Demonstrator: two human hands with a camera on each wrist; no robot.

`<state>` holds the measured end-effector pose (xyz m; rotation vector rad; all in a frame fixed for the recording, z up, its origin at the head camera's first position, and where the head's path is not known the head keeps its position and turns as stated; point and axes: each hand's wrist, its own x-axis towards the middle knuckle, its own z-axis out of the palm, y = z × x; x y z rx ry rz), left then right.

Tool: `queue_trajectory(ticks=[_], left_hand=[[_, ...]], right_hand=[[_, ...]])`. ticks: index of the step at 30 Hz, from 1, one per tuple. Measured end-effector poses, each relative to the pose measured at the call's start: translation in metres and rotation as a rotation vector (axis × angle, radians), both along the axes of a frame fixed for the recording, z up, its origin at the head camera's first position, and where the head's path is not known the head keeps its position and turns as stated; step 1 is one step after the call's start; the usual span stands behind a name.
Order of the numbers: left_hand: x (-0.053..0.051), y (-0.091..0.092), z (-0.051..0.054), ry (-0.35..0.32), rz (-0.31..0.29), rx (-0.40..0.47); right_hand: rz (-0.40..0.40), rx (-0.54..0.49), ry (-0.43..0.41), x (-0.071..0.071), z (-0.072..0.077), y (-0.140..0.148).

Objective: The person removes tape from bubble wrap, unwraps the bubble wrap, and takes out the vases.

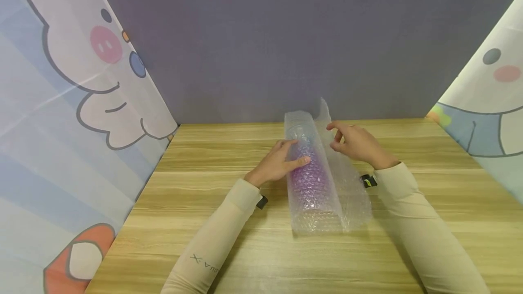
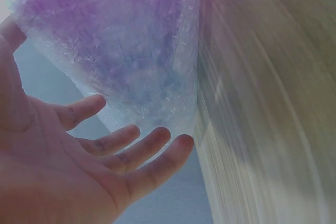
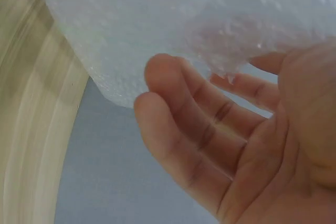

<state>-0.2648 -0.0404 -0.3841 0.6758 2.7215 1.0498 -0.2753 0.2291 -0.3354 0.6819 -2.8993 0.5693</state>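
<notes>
A long, rounded thing, coloured blue to purple (image 1: 309, 181), lies in clear bubble wrap (image 1: 316, 223); its exact kind is blurred by the wrap. My left hand (image 1: 278, 162) rests on its upper left side, thumb and fingers spread. In the left wrist view, the fingers (image 2: 149, 174) of that hand lie along the wrapped end. On the other side, my right hand (image 1: 357, 142) holds the loose flap of bubble wrap (image 3: 131, 30) near its raised edge. Its fingers are bent, and the thumb is partly hidden behind the wrap in the right wrist view.
The work lies on a wood-grain table (image 1: 196, 185). A dark grey panel (image 1: 286, 35) rises along the table's back edge. Cloths with cartoon figures hang at the left (image 1: 49, 117) and right (image 1: 490, 117).
</notes>
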Motion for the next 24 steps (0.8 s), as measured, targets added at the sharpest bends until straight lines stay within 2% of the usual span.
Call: queue_trajectory(ticks=[6, 11, 24], left_hand=[[-0.001, -0.002, -0.001, -0.017, 0.002, 0.015], [-0.002, -0.003, -0.002, -0.032, -0.001, 0.032], [-0.004, -0.009, -0.002, -0.076, -0.018, 0.063]], right_hand=[[0.049, 0.009, -0.021, -0.002, 0.001, 0.01], [0.081, -0.006, -0.077, -0.002, 0.003, 0.018], [0.106, 0.003, -0.182, -0.005, 0.004, 0.036]])
